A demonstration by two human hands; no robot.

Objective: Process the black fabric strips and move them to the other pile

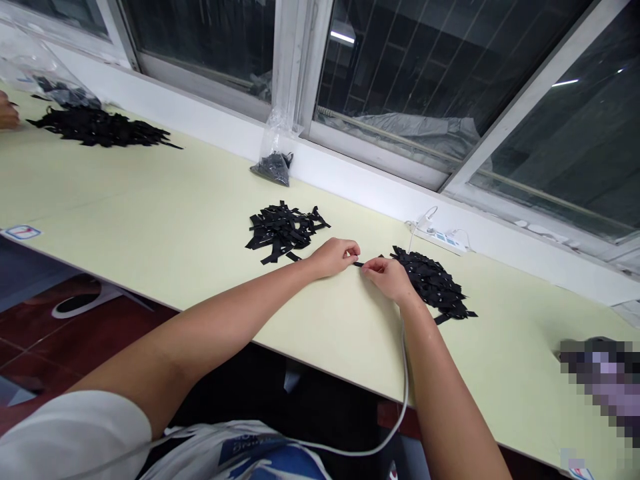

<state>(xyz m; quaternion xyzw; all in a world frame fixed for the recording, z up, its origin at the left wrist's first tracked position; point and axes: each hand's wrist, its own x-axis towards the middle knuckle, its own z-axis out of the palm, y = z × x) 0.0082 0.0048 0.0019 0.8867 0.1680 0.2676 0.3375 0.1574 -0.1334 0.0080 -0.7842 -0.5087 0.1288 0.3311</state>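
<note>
Between my two hands, above the pale table, is a small black strip. My left hand pinches near its left end, and my right hand pinches its right end. To the left of my left hand lies a loose pile of black strips, with a single strip at its lower edge. A denser pile of black strips lies just beyond and to the right of my right hand, partly behind the wrist.
On the pale table, a clear bag of dark pieces stands by the wall. A power strip sits behind the right pile; a white cable hangs over the front edge. Far left: another black pile and another person's hand.
</note>
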